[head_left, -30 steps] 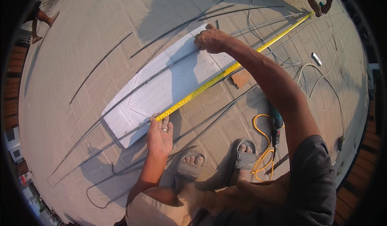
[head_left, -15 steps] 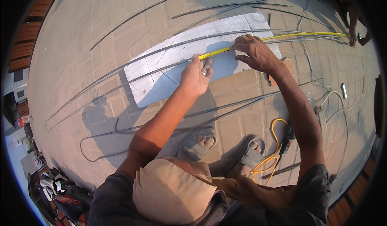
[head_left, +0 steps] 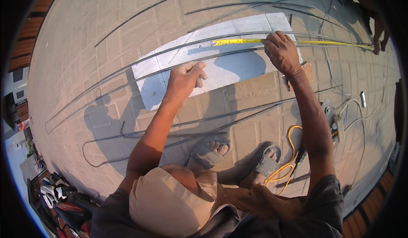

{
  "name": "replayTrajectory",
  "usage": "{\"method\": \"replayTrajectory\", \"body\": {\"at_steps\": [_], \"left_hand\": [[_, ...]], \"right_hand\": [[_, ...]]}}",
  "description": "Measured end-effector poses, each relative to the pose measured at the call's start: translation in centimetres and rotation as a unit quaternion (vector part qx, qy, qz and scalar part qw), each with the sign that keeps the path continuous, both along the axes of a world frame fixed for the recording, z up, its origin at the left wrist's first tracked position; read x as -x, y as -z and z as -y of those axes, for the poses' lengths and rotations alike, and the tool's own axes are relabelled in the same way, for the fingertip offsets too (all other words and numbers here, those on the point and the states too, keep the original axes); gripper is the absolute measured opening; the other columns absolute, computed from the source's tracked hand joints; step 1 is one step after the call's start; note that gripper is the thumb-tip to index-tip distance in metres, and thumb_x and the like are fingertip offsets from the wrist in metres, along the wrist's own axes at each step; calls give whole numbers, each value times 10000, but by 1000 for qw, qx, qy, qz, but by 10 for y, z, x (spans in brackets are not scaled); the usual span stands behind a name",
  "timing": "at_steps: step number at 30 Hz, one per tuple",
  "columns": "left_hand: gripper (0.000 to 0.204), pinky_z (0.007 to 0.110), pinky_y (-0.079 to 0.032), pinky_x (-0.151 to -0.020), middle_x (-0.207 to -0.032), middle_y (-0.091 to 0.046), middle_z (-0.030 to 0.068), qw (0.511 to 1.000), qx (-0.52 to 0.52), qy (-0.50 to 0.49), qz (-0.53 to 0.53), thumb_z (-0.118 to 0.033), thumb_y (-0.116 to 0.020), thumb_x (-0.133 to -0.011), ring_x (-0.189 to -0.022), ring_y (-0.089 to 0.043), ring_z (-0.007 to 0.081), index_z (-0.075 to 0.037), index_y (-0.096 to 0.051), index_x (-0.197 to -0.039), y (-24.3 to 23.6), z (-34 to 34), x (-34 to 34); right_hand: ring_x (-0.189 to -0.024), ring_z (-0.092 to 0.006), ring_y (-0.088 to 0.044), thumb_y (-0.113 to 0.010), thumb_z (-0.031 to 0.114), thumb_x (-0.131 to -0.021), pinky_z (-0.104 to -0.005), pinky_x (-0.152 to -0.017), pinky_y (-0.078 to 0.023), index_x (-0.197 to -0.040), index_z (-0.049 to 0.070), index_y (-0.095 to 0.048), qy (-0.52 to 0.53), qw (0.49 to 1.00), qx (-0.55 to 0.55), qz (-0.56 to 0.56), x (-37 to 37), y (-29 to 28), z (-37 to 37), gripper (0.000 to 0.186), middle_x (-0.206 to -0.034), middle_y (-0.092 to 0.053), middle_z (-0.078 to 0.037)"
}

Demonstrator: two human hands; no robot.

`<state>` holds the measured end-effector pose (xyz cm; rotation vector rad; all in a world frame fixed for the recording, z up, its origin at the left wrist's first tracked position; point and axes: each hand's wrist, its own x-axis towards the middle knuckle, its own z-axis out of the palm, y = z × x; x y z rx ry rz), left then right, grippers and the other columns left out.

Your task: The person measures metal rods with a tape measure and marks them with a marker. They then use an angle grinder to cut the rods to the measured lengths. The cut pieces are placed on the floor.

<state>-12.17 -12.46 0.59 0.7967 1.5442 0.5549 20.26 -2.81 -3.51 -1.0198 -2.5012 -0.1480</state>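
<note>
A long grey steel rod (head_left: 233, 54), bent back on itself at the far left, lies across a white rectangular slab (head_left: 225, 76). My left hand (head_left: 180, 81) is closed around its nearer leg, fingers curled. To the right, my right hand (head_left: 282, 53) grips a yellow tape measure (head_left: 240, 42) over the slab. The tape's free end rests between the rod's two legs, left of that hand. Its blade runs right toward another person's hands (head_left: 377, 45), where small details are hard to make out.
More steel rods (head_left: 146, 19) lie on the paved ground beyond the slab, and bent ones (head_left: 238, 112) near my sandalled feet. At right are an orange cord (head_left: 272, 176), a grey cable (head_left: 356, 102) and a power tool (head_left: 301, 153). A motorcycle (head_left: 70, 206) stands at lower left.
My left hand has let go of the tape's end and moved left along the rod. My right hand has shifted right and slightly up with the tape, whose end now lies farther from me.
</note>
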Motion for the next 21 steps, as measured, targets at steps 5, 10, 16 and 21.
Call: {"method": "replayTrajectory", "body": {"at_steps": [5, 10, 16, 21], "left_hand": [[291, 400, -500, -930, -1138, -676, 129, 818, -429, 152, -352, -227, -727, -934, -1059, -643, 323, -48, -724, -1164, 26, -12, 20], [440, 448, -445, -1063, -1306, -631, 176, 844, -374, 204, -327, -204, -723, -933, -1226, -587, 341, -29, -644, -1329, 42, -18, 11], [266, 443, -401, -1052, -1120, -689, 89, 792, -411, 267, -365, -193, -733, -906, -1085, -618, 274, -30, -725, -1116, 48, -22, -6], [238, 469, -378, -1075, -1079, -672, 69, 732, -465, 288, -407, -209, -698, -936, -1073, -618, 249, -45, -727, -1106, 51, -23, -5]], "right_hand": [[-888, -209, -576, -668, 169, -818, -380, -805, -470, -869, 94, -671, -2, 1000, 10, 27, -4, 6, 15, 91, -877, -566, -27], [-933, -193, -557, -602, 205, -839, -386, -879, -451, -751, 132, -634, 29, 999, -12, 40, 27, 11, 27, 118, -849, -547, -15], [-928, -202, -544, -611, 221, -845, -369, -851, -430, -769, 113, -627, 83, 996, 23, 40, 20, 12, 40, 133, -879, -538, -19], [-966, -212, -566, -607, 211, -839, -445, -958, -426, -727, 124, -622, 89, 994, -59, -21, 25, 20, 33, 143, -848, -564, -27]]}}
